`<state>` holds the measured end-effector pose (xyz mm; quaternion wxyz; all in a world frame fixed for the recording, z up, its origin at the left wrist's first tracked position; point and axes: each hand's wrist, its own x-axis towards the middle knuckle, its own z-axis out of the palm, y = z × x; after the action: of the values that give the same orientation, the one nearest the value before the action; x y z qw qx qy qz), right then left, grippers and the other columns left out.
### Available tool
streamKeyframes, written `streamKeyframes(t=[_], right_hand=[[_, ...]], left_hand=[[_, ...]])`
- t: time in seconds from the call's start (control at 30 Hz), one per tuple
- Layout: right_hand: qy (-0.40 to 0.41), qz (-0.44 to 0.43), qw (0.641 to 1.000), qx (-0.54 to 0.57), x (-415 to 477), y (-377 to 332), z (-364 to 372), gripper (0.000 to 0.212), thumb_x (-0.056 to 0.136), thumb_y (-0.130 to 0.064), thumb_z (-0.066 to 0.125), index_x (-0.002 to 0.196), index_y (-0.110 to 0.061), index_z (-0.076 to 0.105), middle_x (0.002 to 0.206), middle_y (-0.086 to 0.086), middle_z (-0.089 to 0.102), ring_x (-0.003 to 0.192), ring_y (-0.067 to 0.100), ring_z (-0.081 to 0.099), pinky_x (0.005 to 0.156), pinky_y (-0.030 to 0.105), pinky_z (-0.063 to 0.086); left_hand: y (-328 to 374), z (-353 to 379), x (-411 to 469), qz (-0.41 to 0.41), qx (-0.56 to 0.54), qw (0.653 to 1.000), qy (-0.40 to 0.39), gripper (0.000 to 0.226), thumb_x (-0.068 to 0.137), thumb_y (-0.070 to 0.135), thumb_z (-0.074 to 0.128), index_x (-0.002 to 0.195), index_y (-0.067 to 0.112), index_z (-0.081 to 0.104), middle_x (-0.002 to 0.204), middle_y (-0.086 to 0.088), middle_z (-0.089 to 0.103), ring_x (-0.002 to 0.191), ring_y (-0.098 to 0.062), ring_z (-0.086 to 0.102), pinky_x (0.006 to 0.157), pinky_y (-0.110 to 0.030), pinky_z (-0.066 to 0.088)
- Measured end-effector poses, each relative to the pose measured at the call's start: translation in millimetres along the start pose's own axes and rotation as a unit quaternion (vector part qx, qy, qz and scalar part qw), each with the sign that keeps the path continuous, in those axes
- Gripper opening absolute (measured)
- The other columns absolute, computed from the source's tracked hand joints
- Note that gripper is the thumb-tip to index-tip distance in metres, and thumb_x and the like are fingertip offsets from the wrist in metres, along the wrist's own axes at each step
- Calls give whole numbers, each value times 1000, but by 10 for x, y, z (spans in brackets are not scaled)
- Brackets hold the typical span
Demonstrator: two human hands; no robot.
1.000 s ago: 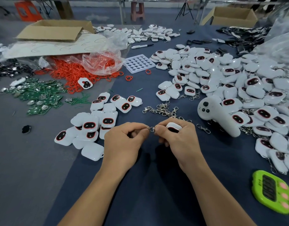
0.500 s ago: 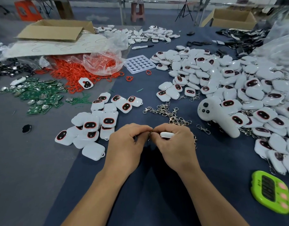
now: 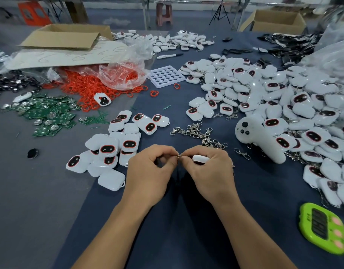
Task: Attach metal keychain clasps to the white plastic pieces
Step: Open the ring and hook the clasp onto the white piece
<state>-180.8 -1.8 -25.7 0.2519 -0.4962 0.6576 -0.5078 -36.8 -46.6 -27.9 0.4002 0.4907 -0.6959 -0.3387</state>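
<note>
Head view: left hand point(image 3: 151, 168) fingers point(image 3: 168, 152) pinch metal ring point(image 3: 178, 155); right hand point(image 3: 209, 172) fingers point(image 3: 189, 154) grip white plastic piece point(image 3: 200, 158).

Lime-green plastic timer point(image 3: 321, 231) at the near right; white plastic handheld controller point(image 3: 258, 138) beyond it; red rubber rings point(image 3: 83, 88) heaped far left

Bare left hand point(image 3: 149, 172), bare right hand point(image 3: 209, 172), slim forearms — uncovered as far as they show

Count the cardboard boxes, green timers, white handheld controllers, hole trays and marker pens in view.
Cardboard boxes: 2
Green timer: 1
White handheld controller: 1
Hole tray: 1
Marker pen: 1
Total: 6
</note>
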Motion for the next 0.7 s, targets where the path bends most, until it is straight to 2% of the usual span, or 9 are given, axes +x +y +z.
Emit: streamKeyframes(t=[0.13,0.2,0.27,0.43,0.7], right_hand=[[-8,19,1000,-11,1,13,-1,20,82,-11,80,72,-28,78,67,-15,72,65,5,66,58,12,48],[-11,34,999,2,6,13,-3,20,82,-12,79,72,-29,77,64,-11,71,59,8,63,53,16,47],[-5,34,999,14,13,10,-14,26,83,-10,79,73,-34,76,63,-12,70,56,4,60,52,14,45],[-23,31,999,22,21,15,-28,25,84,-5,78,72,-27,78,68,-12,73,64,6,66,59,12,49],[-46,33,998,42,34,42,-50,27,83,-4,78,76,-30,78,68,-8,73,61,2,63,59,13,48]], left_hand=[[27,21,-26,26,36,999,-7,32,83,11,78,80,43,73,83,23,69,84,0,61,69,-6,41],[25,15,-16,4,18,1000,-6,31,84,14,78,80,45,75,79,22,69,79,-3,62,67,-8,43],[8,-6,2,-27,-11,1000,-11,32,83,16,78,80,48,76,71,14,68,69,-7,62,62,-10,45],[-15,-14,20,-41,-22,998,-44,34,82,13,77,79,47,76,66,5,67,62,-16,62,58,-22,51],[-30,-34,22,-23,-28,998,-57,34,79,10,80,77,44,76,69,5,67,62,-18,59,57,-19,49]])
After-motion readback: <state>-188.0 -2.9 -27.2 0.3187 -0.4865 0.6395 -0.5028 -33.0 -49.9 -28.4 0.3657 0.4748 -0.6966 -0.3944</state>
